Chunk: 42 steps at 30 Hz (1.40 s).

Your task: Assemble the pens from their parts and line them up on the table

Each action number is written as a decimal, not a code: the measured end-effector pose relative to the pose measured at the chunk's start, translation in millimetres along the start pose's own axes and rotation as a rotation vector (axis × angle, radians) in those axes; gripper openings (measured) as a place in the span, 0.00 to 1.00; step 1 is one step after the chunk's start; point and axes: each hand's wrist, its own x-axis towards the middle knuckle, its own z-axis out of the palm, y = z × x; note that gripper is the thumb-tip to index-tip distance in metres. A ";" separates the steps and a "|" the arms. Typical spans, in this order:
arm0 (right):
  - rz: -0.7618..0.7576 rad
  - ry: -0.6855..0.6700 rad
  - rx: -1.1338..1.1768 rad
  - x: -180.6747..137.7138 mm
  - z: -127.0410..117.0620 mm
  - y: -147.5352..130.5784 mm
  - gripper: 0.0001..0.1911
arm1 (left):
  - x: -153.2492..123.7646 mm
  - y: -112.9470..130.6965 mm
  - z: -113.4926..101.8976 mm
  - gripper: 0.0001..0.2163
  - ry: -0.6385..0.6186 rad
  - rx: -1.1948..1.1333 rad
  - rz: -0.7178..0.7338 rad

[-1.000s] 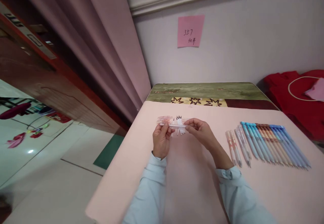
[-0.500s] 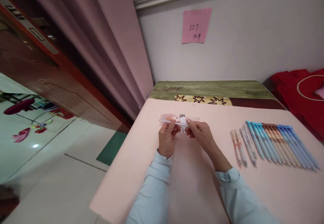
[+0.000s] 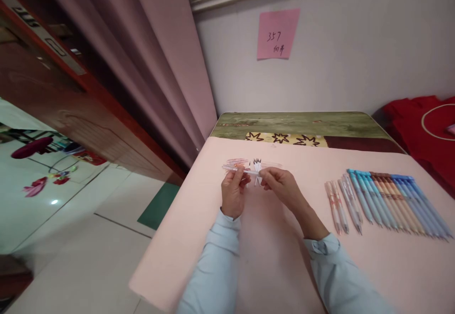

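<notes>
Between both hands a pale, see-through pen barrel [image 3: 251, 172] lies almost level above the cloth. My left hand [image 3: 233, 192] is closed round its left part. The fingertips of my right hand [image 3: 280, 183] pinch its right end, and they hide what exactly is there. Just behind the barrel, several white pen refills [image 3: 257, 163] with dark tips lie in a bunch. Clear pinkish pen parts [image 3: 234, 161] lie beyond my left hand, and a few more clear parts [image 3: 272, 165] lie behind my right hand.
On the right, a row of pens [image 3: 401, 205] in blue, brown and teal lies beside several clear pens [image 3: 343, 205]. Pink cloth [image 3: 185, 238] covers the table. A red cloth [image 3: 408, 120] sits at the far right. A wooden door [image 3: 88, 101] and a curtain stand left.
My two hands keep hold of the pen barrel, which sits slightly more level now. The whole view has shifted a little; the pens on the table lie as before.
</notes>
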 end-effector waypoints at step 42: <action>-0.002 -0.070 -0.068 -1.1 3.4 -2.5 0.27 | 0.4 1.3 -1.3 0.12 -0.046 0.033 0.037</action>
